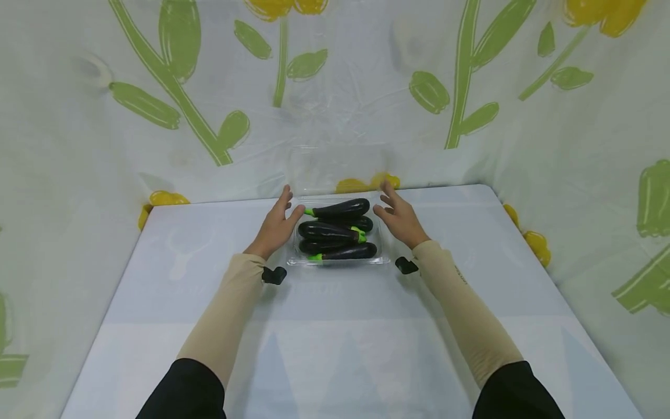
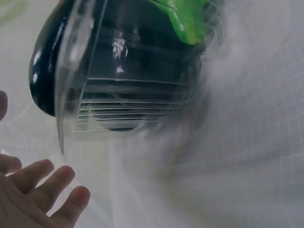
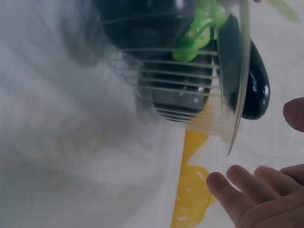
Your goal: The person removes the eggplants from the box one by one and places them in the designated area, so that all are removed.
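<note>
Several dark, glossy eggplants (image 1: 331, 231) with green stems lie stacked crosswise in a clear plastic container (image 1: 385, 256) towards the back of the table. The container's transparent lid (image 1: 314, 169) stands raised behind it. My left hand (image 1: 274, 227) is beside the container's left side, fingers extended and spread. On the opposite side, my right hand (image 1: 403, 220) is held with fingers likewise extended. Both wrist views show fingertips apart from the container's rim (image 2: 66, 85), with eggplants (image 3: 259, 85) rising above it. Neither hand holds anything.
A white and pale blue table (image 1: 335, 349) lies under the container. Behind its back edge hangs a whitish curtain (image 1: 345, 75) printed with green leaves and yellow flowers. Small black wrist devices (image 1: 274, 275) sit at both sleeves.
</note>
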Tool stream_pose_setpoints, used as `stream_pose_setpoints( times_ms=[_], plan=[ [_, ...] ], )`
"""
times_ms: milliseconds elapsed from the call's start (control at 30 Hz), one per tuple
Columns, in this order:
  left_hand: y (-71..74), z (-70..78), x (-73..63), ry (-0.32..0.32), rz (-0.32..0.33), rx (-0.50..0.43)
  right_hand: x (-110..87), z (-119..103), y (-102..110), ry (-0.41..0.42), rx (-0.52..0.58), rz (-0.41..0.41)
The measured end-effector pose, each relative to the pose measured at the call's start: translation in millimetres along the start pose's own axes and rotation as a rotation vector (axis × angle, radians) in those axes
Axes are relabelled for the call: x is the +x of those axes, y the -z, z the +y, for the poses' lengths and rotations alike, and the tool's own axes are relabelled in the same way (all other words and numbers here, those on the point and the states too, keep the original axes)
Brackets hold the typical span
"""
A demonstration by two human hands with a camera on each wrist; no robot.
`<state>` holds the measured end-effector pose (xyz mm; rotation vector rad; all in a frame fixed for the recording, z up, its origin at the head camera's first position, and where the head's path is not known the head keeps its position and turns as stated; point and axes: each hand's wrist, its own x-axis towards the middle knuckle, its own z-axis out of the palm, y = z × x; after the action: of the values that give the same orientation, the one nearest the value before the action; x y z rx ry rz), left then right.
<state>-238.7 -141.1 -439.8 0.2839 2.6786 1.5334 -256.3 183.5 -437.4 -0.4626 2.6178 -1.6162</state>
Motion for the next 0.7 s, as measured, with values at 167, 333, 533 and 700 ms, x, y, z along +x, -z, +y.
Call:
stream_pose_setpoints(
  times_ms=[167,333,533,700],
  plan=[
    [-2.6,-2.2,2.2,0.031,-0.041,-0.003,1.9,2.8,0.3,-0.064,-0.073,-0.047],
    [-9.6,-4.2,2.1,0.086,-0.071,-0.014,3.8,2.8,-0.6,-0.109,-0.113,-0.077],
    [-13.3,-3.8,0.4,0.108,-0.074,0.018,7.9,4.0,-0.9,-0.110,-0.116,-0.098],
    [-13.4,-2.4,0.1,0.112,-0.076,0.038,11.6,7.6,0.0,-0.113,-0.127,-0.111]
  ],
)
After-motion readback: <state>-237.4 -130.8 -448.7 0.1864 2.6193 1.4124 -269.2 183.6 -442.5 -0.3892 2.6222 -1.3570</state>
